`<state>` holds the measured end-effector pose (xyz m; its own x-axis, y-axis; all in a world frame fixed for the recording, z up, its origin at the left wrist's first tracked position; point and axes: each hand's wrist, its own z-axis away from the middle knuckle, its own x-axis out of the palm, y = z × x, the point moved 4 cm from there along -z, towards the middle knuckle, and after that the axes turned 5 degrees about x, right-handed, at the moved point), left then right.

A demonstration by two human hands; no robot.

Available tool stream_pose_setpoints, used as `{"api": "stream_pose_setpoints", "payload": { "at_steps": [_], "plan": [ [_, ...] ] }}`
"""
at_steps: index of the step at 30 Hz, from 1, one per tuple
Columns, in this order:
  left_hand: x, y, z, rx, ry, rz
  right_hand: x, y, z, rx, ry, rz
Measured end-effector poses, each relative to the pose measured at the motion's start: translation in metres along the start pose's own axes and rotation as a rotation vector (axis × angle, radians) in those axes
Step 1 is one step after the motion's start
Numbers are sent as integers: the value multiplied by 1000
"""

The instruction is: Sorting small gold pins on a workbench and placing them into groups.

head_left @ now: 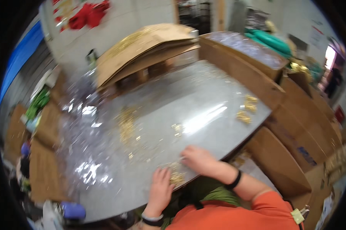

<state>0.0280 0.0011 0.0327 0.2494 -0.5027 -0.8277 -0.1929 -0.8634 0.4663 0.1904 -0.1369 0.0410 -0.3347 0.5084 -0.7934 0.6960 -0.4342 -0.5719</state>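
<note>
A small heap of gold-coloured pieces (176, 178) lies near the table's front edge, between my two hands. My left hand (160, 191) rests on the tabletop at the left of this heap, its fingers stretched out and slightly apart. On the heap's far right side, my right hand (199, 160) has its fingers curled and drawn together. What they pinch, if anything, is too small and blurred to make out. Beyond my hands sit a few gold pieces (176, 129), and a longer spread of gold pieces (127, 124) lies farther left.
Clear plastic packaging (86, 134) covers the left side of the grey table (150, 103). Gold bundles (247, 109) lie near the right edge. Cardboard (142, 48) stands raised at the back. A cardboard box (240, 53) holds clear plastic pieces. A purple-blue object (73, 210) sits at the lower left corner.
</note>
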Motion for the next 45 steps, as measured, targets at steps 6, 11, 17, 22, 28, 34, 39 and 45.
{"api": "stream_pose_setpoints", "payload": {
  "at_steps": [6,11,17,22,28,34,39,45],
  "plan": [
    [-7,3,3,35,92,-19,-1,-27,15,-218,-31,42],
    [-6,4,5,31,103,-22,12,-22,-20,-234,-180,94],
    [-8,5,3,46,135,-31,23,-36,-92,-544,-67,327],
    [-6,5,4,24,132,-19,37,-30,-89,-572,-137,479],
    [-4,1,8,26,123,-49,28,-48,-32,-569,-227,455],
    [-1,0,6,-16,125,-27,19,-33,-64,-489,-360,362],
    [-2,-5,8,-45,135,-51,-8,-35,-52,-530,-558,325],
    [-1,-11,4,2,-6,25,-14,-25,-30,-547,-484,238]
  ]
}}
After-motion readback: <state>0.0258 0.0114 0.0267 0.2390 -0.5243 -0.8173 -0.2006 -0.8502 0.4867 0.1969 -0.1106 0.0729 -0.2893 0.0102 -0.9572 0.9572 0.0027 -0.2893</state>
